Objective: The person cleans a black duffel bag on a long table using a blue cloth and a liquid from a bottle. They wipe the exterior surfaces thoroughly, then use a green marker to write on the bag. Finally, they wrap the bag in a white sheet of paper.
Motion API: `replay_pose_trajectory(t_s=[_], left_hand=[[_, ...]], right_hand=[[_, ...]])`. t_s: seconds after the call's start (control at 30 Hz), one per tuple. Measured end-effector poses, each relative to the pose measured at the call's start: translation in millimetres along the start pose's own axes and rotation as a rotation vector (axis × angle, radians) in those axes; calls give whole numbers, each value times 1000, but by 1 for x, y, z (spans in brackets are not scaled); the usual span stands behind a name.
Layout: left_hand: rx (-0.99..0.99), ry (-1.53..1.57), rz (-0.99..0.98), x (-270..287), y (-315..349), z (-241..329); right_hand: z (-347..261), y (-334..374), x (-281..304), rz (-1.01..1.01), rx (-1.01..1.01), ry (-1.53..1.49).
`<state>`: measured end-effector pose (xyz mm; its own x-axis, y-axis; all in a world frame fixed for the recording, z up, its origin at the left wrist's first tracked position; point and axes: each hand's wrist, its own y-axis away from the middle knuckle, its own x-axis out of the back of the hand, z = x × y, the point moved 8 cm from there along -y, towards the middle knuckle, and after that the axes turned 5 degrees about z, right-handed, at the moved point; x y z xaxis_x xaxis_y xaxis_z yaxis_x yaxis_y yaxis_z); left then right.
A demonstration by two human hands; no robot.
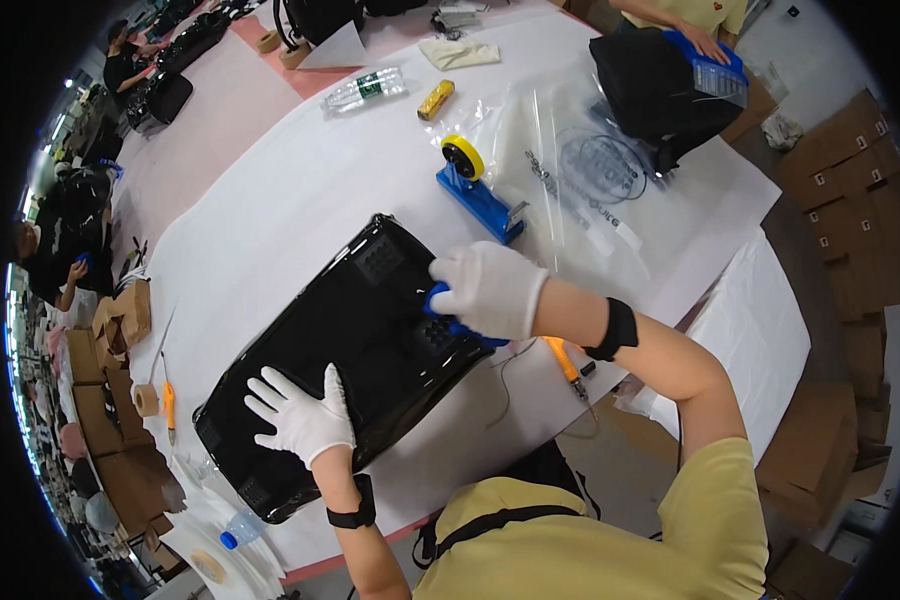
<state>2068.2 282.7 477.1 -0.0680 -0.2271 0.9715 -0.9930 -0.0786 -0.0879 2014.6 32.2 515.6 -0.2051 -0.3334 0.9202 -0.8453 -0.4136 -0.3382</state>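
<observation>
A glossy black bag [320,345], long and rectangular with dotted patches near its corners, lies slantwise on the white-covered table. My left hand [305,415], in a white glove, rests on its near left part with the fingers spread flat. Also gloved in white, my right hand [490,290] is closed over a blue brush [437,298] at the bag's right side. Most of that brush is hidden under the glove; only blue parts show at its edges.
Beyond the bag stand a blue tape dispenser [480,205], a yellow box [436,100] and a plastic bottle [366,90]. Clear plastic bags [580,200] cover the right side. Orange-handled tools [168,405] lie by the edges. A co-worker's hand [705,42] is on a blue brush [720,75].
</observation>
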Motion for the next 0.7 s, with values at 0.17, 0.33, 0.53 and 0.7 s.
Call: replay_pose_trajectory(t_s=[0.17, 0.33, 0.53, 0.7], left_hand=[[35, 44, -14, 0, -4, -9], [21, 74, 6, 2, -6, -3], [41, 1, 24, -6, -1, -9], [35, -5, 20, -5, -3, -5]], right_hand=[[41, 53, -3, -185, -366, 138], [-12, 125, -70, 148, -725, -378], [-21, 161, -121, -91, -776, -142], [28, 191, -155, -184, -874, 236]])
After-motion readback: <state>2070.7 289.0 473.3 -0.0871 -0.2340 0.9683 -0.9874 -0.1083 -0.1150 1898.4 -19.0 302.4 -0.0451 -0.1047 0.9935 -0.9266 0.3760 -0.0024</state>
